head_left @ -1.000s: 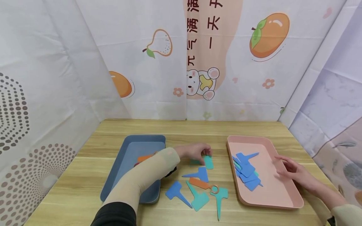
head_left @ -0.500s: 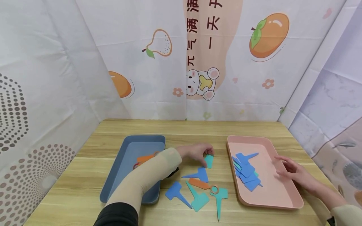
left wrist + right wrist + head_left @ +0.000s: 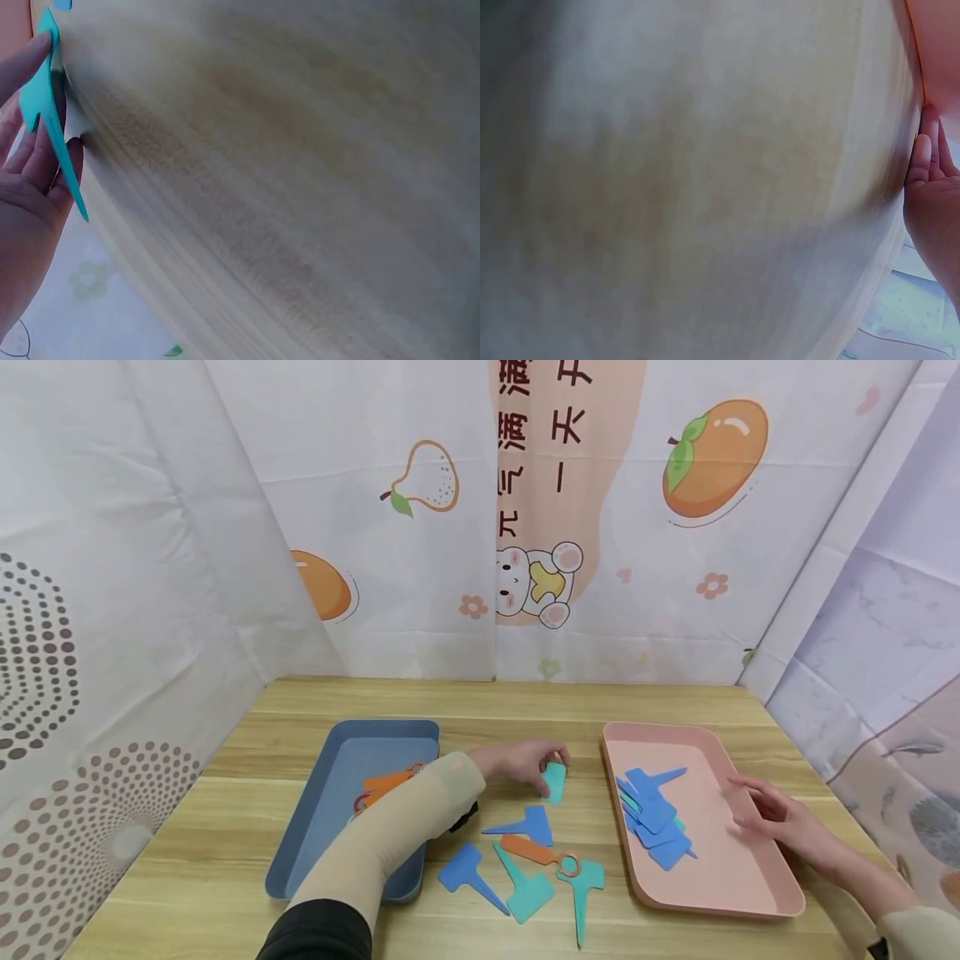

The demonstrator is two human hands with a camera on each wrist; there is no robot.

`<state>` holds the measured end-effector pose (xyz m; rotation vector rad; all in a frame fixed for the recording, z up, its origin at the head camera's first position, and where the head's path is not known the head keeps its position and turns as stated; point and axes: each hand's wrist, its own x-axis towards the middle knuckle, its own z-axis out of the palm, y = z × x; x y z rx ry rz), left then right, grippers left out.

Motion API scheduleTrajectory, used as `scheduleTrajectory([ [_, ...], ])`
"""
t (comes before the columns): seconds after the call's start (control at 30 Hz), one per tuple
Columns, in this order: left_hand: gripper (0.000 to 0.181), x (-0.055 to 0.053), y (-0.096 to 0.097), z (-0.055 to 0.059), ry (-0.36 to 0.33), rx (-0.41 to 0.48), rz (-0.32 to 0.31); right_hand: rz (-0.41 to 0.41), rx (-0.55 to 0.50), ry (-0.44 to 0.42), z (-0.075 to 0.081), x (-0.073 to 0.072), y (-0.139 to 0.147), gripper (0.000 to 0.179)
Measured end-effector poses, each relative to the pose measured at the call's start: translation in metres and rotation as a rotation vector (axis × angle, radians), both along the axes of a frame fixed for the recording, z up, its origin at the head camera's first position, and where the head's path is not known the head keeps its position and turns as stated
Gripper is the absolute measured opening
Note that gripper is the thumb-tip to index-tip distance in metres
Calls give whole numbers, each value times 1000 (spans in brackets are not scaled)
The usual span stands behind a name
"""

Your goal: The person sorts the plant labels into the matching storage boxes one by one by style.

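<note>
My left hand [image 3: 525, 764] pinches a teal T-shaped plant label [image 3: 554, 782] between thumb and fingers over the table. The left wrist view shows that label's pointed stem [image 3: 69, 172] reaching past the fingers. Fingers fairly straight, my right hand [image 3: 787, 822] rests at the right rim of the pink tray [image 3: 750, 868]. Nearer the front lie a blue label [image 3: 536, 822], another blue label [image 3: 462, 866], a teal label [image 3: 531, 895], a second teal label [image 3: 590, 874] and an orange tag with a ring end [image 3: 528, 847].
Blue labels [image 3: 654, 810] and a little teal lie piled in the pink tray's left side. The blue-grey tray [image 3: 360, 735] at left holds orange tags [image 3: 382, 782], partly hidden by my left sleeve [image 3: 405, 810]. A printed curtain [image 3: 420, 568] hangs behind the wooden table [image 3: 517, 710].
My left hand has taken hold of the teal label, and the label has shifted slightly upward in view. My right hand and both trays stay as they were.
</note>
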<state>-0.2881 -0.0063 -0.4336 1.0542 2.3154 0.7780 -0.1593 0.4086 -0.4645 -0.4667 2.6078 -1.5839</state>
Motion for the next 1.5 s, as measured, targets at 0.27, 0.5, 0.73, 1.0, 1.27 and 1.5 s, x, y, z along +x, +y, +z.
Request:
scheduleTrajectory([
  [0.27,37,-2,0,1,12,-3,13,5,-4,4,-1,0,0,55],
  [0.5,44,-3,5,11,82,19,-3,2,3,-3,0,0,0,55],
  [0.73,52,-3,20,28,47,118,30,4,-6,-10,-1,-1,1,56],
  [1.0,45,-1,47,45,63,237,105,2,3,1,-1,-1,1,55],
  [1.27,48,8,79,50,85,252,71,-7,1,-10,-1,0,2,55],
  [1.5,45,18,104,37,14,298,52,-11,8,-18,1,0,1,54],
])
